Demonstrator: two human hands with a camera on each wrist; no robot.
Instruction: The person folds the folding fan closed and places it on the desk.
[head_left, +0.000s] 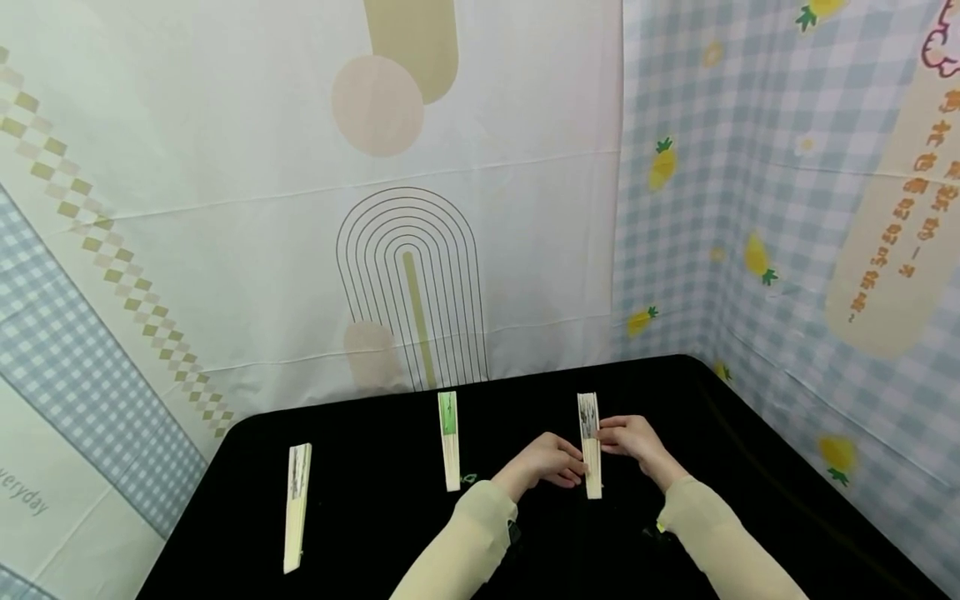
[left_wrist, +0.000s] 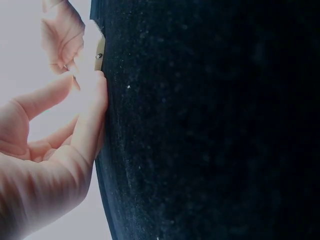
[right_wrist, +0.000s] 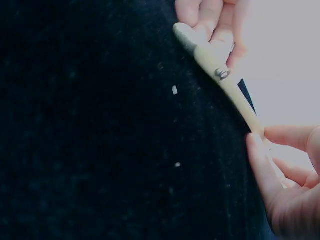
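Fan (head_left: pixel 590 446), folded shut, lies between left hand (head_left: pixel 551 460) and right hand (head_left: pixel 630 440), both pinching its stiff bamboo guards near mid-length; likely light, slats fragile, best held by the guards.

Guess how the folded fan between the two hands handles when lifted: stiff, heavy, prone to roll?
The folded fan looks stiff: slim wooden slats pinned by a rivet, held by the left hand and right hand. Probably light for its size. Its flat sides likely stop rolling, though it may splay open.
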